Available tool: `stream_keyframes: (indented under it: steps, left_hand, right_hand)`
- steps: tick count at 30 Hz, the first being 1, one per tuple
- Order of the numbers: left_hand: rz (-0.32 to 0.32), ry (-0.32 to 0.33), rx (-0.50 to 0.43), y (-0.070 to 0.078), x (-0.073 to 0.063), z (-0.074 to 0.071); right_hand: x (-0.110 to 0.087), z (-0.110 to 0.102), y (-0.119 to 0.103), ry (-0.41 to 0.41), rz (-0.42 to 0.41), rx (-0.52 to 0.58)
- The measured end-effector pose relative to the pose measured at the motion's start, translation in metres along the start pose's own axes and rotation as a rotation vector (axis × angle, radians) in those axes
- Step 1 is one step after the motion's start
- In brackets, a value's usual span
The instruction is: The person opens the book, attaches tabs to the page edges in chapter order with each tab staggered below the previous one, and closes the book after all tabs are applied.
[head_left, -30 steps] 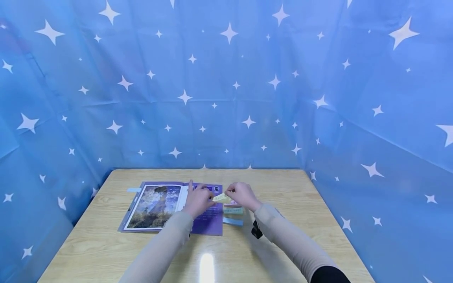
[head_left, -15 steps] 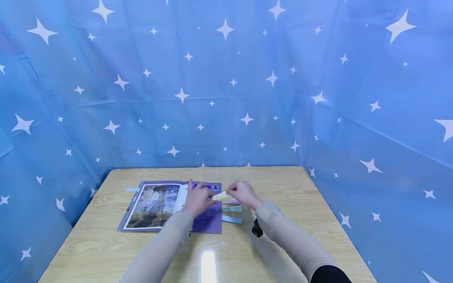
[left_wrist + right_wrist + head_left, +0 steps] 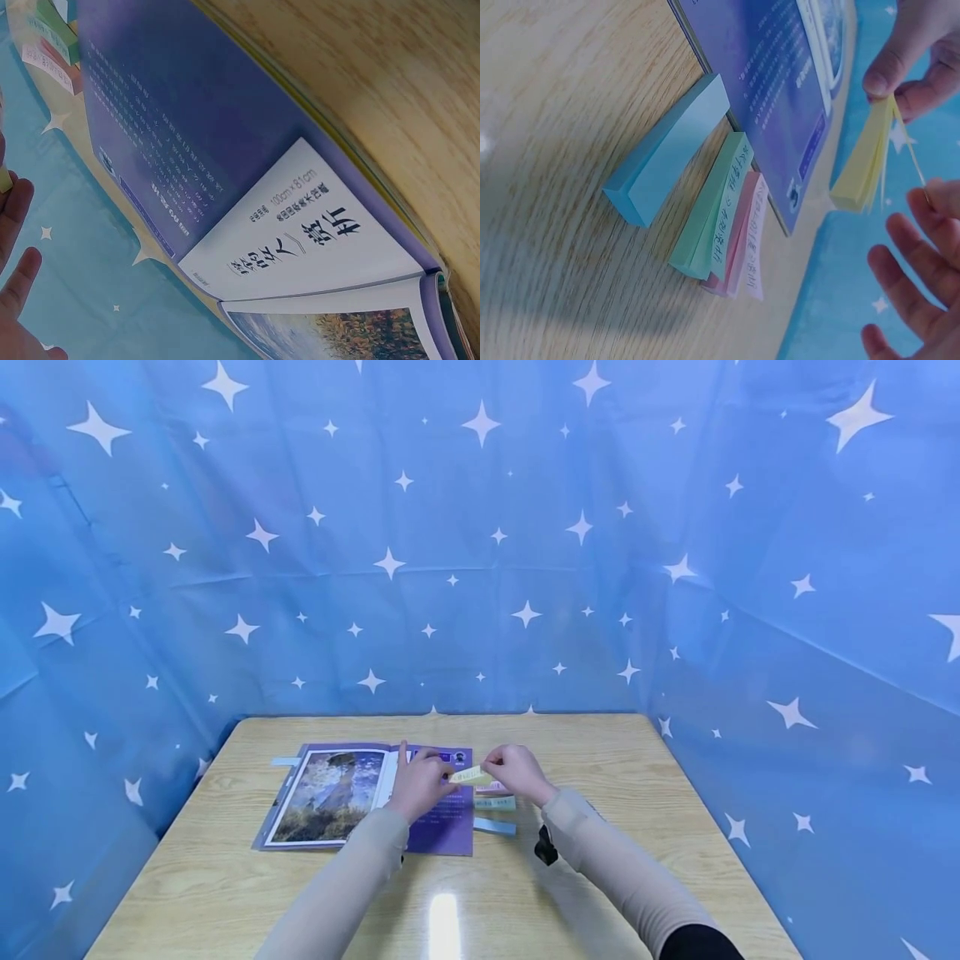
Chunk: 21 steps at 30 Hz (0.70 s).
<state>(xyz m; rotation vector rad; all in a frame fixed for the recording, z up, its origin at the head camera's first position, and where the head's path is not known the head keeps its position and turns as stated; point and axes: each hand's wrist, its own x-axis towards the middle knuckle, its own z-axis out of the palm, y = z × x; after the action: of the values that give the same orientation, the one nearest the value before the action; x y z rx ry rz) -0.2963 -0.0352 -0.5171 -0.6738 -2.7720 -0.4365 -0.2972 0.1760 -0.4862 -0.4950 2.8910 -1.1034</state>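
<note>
Above the right page of an open book, my left hand pinches a pad of yellow sticky notes at one end between thumb and finger. My right hand pinches the free end of the pad's top strip, which stands away from the rest of the pad in the right wrist view; its other fingers spread loosely. Handwriting shows on the yellow strip in the head view. Below, on the table, lie a blue pad, a green pad and a pink pad, side by side at the book's right edge.
The book's left page carries a painting of a figure with a parasol. A pale blue tab sticks out at its left edge. The wooden table is backed by a blue starry curtain.
The head view shifts slightly. Both hands keep their hold on the yellow sticky notes, with hardly any movement.
</note>
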Motion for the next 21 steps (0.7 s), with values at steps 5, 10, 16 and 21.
stream_keyframes:
  steps: [5, 10, 16, 21]
  left_hand:
    - [-0.005, 0.001, 0.003, -0.0011, 0.0004, 0.0002]
    - [-0.01, -0.005, 0.005, -0.0011, -0.0001, -0.0006]
    - [0.0, -0.006, 0.004, -0.0011, -0.0004, -0.0006]
    - [0.0, -0.002, -0.006, -0.0029, -0.001, 0.0011]
  right_hand:
    - [0.001, -0.0001, -0.0007, -0.003, -0.005, 0.004]
    - [0.0022, 0.0005, 0.0015, -0.004, -0.018, 0.005]
    - [0.0033, 0.001, 0.0027, -0.013, 0.007, 0.022]
    - [0.0021, 0.0012, 0.0001, -0.015, 0.023, 0.034]
